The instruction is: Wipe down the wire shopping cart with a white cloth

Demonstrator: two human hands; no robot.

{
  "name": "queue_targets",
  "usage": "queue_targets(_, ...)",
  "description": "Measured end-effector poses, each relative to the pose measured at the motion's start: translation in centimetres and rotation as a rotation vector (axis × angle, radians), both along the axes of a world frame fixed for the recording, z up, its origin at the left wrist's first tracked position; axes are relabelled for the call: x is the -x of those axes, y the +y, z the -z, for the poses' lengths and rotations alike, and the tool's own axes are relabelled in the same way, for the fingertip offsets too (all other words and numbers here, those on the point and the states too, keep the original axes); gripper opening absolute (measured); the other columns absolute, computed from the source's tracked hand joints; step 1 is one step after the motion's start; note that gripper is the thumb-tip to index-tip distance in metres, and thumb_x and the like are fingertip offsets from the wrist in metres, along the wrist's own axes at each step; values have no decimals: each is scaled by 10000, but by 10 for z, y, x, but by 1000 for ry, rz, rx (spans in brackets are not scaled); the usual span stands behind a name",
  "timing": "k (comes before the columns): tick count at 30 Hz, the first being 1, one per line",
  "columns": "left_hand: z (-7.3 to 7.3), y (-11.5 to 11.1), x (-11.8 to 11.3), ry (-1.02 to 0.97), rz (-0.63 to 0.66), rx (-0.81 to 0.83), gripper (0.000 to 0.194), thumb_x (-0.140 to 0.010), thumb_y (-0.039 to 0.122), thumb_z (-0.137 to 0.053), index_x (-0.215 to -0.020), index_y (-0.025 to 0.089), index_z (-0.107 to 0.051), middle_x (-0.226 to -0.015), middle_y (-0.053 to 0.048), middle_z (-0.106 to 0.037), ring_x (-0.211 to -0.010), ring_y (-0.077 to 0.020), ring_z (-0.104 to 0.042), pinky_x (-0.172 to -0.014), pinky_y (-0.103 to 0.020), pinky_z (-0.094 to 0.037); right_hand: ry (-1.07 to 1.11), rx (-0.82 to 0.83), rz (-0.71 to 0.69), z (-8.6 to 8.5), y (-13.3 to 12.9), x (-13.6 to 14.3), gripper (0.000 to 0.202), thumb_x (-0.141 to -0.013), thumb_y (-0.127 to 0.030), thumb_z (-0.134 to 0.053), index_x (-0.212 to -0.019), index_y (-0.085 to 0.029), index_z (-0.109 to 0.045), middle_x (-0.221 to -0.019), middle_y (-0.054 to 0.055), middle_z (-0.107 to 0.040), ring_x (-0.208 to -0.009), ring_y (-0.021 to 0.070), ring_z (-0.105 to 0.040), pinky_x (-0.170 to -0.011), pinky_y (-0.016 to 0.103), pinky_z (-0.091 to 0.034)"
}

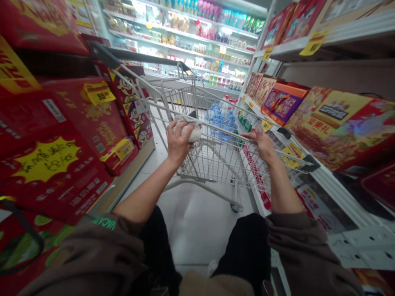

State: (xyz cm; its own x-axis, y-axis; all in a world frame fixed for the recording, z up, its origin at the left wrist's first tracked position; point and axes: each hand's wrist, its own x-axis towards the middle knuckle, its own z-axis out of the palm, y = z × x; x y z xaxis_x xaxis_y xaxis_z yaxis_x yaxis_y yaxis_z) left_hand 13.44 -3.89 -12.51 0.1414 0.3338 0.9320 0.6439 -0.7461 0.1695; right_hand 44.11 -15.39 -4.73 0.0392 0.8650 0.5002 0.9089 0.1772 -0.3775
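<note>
A metal shopping cart (212, 160) stands sideways across the aisle in front of me, its dark handle (138, 56) toward the left. My left hand (179, 139) is closed on a crumpled whitish cloth (194, 130), pressed against the cart's upper side rail. Further right along the same rail, my right hand (261, 144) grips the wire rim, fingers over the top bar. The cart's basket is see-through wire, and bottles show behind it.
Red gift boxes (83, 111) are stacked close on the left. A shelf (333, 193) with boxed snacks runs along the right. Packs of blue-tinted water bottles (220, 121) stand beyond the cart. A lit refrigerated display (185, 45) spans the back. My knees flank the tiled floor (197, 222).
</note>
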Motion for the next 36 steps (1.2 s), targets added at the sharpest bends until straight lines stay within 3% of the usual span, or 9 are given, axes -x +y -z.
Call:
queue_targets(8,10,-37,-75,-42,15,122,383,-897,126,-539,-1209,278,-702,-1311,-88,-620,-1367,-362,-417,-1161,-586,-354,-65,-30,-9,15,1,-7,1104,-860,-857,107,-1055,-275,-812,-1040,70,-818,-1071,282,-719,-870,386,-473)
queue_targets(14,15,-41,-83,-123,101,172,370,-894,132,-529,-1178,263,-727,-1305,-100,-607,-1410,-365,-367,-1220,-578,-275,-73,-70,45,20,5,11,1087,-884,-823,113,-953,-256,-811,-843,59,-790,-899,215,-715,-823,344,-460)
queue_targets(17,16,-45,-83,-139,143,202,329,-901,154,-547,-1150,265,-731,-1282,-101,-611,-1414,-360,-370,-1232,-576,-264,-76,-73,-1,17,3,16,1075,-899,-793,126,-1016,-264,-803,-893,54,-799,-937,217,-725,-915,390,-483)
queue_targets(21,14,-40,-57,-176,174,221,320,-855,160,-604,-1130,254,-737,-1280,-113,-598,-1394,-365,-369,-1253,-584,-242,-102,-95,-61,15,-11,-5,996,-964,-708,112,-1102,-303,-788,-986,34,-816,-1118,222,-711,-1183,509,-349)
queue_targets(24,11,-35,-50,-251,117,204,387,-819,100,-582,-1143,239,-741,-1327,-135,-575,-1381,-377,-353,-1256,-603,-231,-85,-86,54,20,-21,-25,1033,-954,-715,127,-1005,-275,-807,-951,58,-818,-1077,244,-722,-1094,490,-416)
queue_targets(27,12,-45,-81,-229,104,185,428,-808,57,-558,-1151,236,-743,-1319,-136,-595,-1362,-377,-371,-1229,-601,-285,-131,-46,123,25,-25,-27,1084,-904,-778,144,-858,-238,-794,-856,82,-801,-908,255,-735,-843,395,-483)
queue_targets(30,20,-67,-125,-187,116,156,429,-843,46,-533,-1169,240,-735,-1278,-130,-625,-1357,-370,-389,-1189,-595,-334,-160,-27,142,26,-25,-14,1083,-893,-782,162,-824,-240,-774,-800,70,-783,-833,246,-729,-770,367,-469)
queue_targets(33,28,-78,-136,-80,197,160,378,-904,93,-532,-1173,268,-732,-1245,-106,-647,-1338,-351,-428,-1173,-585,-356,-160,-45,91,24,-29,-7,1071,-912,-749,165,-955,-247,-780,-863,66,-791,-924,249,-740,-882,409,-503)
queue_targets(36,30,-66,-106,-95,209,175,329,-910,156,-582,-1179,273,-731,-1264,-104,-632,-1347,-358,-421,-1191,-599,-343,-168,-115,15,26,-40,-17,985,-972,-679,121,-1111,-270,-764,-1036,46,-806,-1082,225,-725,-1140,486,-415)
